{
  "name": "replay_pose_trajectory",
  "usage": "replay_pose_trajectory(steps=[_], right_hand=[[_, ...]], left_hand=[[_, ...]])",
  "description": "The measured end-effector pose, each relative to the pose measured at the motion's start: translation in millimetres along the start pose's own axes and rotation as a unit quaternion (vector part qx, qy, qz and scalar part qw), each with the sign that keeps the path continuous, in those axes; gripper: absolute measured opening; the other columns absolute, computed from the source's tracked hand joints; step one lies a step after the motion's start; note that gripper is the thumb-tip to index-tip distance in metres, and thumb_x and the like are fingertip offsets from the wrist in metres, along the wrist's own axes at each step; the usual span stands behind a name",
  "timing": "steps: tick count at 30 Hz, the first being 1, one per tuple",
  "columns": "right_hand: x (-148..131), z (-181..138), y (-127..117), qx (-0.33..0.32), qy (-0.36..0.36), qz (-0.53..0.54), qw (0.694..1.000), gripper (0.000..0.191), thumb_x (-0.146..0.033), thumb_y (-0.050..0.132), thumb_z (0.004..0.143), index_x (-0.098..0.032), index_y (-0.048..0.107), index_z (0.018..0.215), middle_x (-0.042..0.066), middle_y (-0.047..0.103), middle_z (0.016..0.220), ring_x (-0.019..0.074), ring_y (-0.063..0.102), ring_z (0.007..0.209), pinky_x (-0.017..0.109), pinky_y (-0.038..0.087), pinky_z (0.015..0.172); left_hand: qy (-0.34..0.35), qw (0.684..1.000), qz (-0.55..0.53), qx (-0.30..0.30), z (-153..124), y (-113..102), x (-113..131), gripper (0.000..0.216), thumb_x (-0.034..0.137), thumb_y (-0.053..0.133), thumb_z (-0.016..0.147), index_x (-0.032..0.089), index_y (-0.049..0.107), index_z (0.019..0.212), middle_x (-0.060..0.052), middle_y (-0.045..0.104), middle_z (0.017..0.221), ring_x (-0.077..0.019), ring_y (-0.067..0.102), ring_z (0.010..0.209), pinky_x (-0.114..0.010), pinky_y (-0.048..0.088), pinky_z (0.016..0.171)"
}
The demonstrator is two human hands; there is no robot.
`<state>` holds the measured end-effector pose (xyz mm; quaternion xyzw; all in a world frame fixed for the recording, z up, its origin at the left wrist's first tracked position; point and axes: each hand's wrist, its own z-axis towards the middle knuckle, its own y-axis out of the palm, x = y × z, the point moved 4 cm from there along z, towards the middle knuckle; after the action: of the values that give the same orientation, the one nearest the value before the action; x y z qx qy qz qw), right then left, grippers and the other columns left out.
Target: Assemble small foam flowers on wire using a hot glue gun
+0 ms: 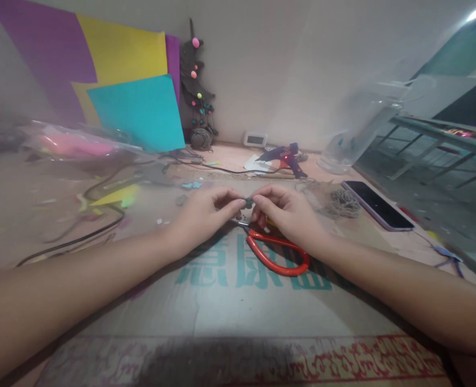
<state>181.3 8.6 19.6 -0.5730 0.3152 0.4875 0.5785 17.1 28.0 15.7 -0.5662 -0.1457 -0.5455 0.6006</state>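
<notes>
Beside red-handled metal scissors, the left hand and right hand pinch a small, dark-green, indistinct piece between them, apparently adjusting it; the next move calls for delicacy.

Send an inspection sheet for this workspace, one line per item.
Surface: pale board with teal characters and a red patterned border.
Job's things: small dark piece at the fingertips, details unclear; red-handled scissors lying on the board by the hands.
Clutter: yarn and phone on the right; scraps and a plastic bag on the left, blurred.
Grippers: bare left hand and right hand, both pinching the piece.
Cables: black cable curving on the left; another dark run in front of the glue gun, which shows a red light.
Surroundings: wall behind, coloured sheets at back left.
Other people: nothing seen.
</notes>
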Motion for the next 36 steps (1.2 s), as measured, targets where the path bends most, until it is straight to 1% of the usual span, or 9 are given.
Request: replay_pose_trajectory(steps=[2,5,11,16,26,33,36], right_hand=[[1.0,0.2,0.5,-0.01,-0.006,0.007,1.0,0.018,-0.035,0.058,0.09,-0.018,0.059,0.093,-0.001,0.065,0.064,0.0092,0.057,0.05,0.021,0.046,0.049],[1.3,0.0,1.8,-0.031,-0.006,0.021,0.999,0.019,-0.033,0.057,0.09,-0.018,0.058,0.101,-0.002,0.064,0.062,0.0096,0.057,0.05,0.021,0.047,0.05],[-1.0,-1.6,5.0,-0.062,0.011,0.035,0.997,0.023,-0.033,0.057,0.09,-0.019,0.056,0.108,-0.003,0.064,0.06,0.0101,0.057,0.05,0.022,0.047,0.052],[1.1,-1.7,5.9,-0.088,0.013,0.072,0.993,0.027,-0.036,0.052,0.093,-0.019,0.054,0.113,-0.003,0.063,0.06,0.0105,0.056,0.05,0.023,0.046,0.052],[2.9,1.1,8.2,-0.099,0.014,0.075,0.992,0.024,-0.03,0.053,0.093,-0.018,0.052,0.113,-0.005,0.063,0.058,0.0086,0.053,0.047,0.021,0.044,0.05],[3.6,1.1,9.1,-0.099,0.03,0.072,0.992,0.022,-0.03,0.056,0.091,-0.019,0.051,0.11,-0.004,0.063,0.059,0.0092,0.055,0.049,0.021,0.044,0.051],[2.8,0.0,7.8,-0.096,0.028,0.073,0.992,0.022,-0.033,0.057,0.091,-0.019,0.051,0.108,-0.003,0.064,0.062,0.0101,0.056,0.051,0.023,0.045,0.052]], left_hand=[[0.001,1.0,0.004,0.004,-0.5,-1.1,0.7,0.022,0.033,0.057,0.091,0.016,0.069,0.083,0.001,0.07,0.074,-0.0134,0.063,0.07,-0.024,0.045,0.065],[0.001,1.0,-0.001,0.009,-1.0,-1.9,1.3,0.021,0.033,0.057,0.091,0.017,0.07,0.086,0.001,0.07,0.075,-0.0135,0.063,0.069,-0.024,0.045,0.066],[0.007,1.0,-0.012,0.016,-0.5,-1.2,1.0,0.02,0.033,0.058,0.091,0.017,0.069,0.087,0.001,0.07,0.074,-0.0135,0.063,0.069,-0.024,0.045,0.066],[0.004,1.0,-0.014,0.018,-0.6,-1.0,0.3,0.02,0.033,0.057,0.091,0.017,0.069,0.088,0.001,0.07,0.075,-0.0138,0.064,0.069,-0.025,0.047,0.068],[0.019,1.0,-0.013,0.012,-1.4,-1.3,1.6,0.02,0.032,0.057,0.091,0.017,0.071,0.089,0.0,0.072,0.079,-0.0141,0.065,0.072,-0.025,0.047,0.069],[0.007,1.0,-0.024,0.01,-1.5,-1.1,1.9,0.021,0.034,0.056,0.091,0.017,0.069,0.091,-0.002,0.073,0.081,-0.016,0.066,0.075,-0.026,0.049,0.07],[0.008,1.0,-0.027,0.007,-1.5,-0.6,1.5,0.022,0.036,0.056,0.091,0.017,0.069,0.09,-0.002,0.073,0.082,-0.0163,0.067,0.075,-0.026,0.05,0.069]])
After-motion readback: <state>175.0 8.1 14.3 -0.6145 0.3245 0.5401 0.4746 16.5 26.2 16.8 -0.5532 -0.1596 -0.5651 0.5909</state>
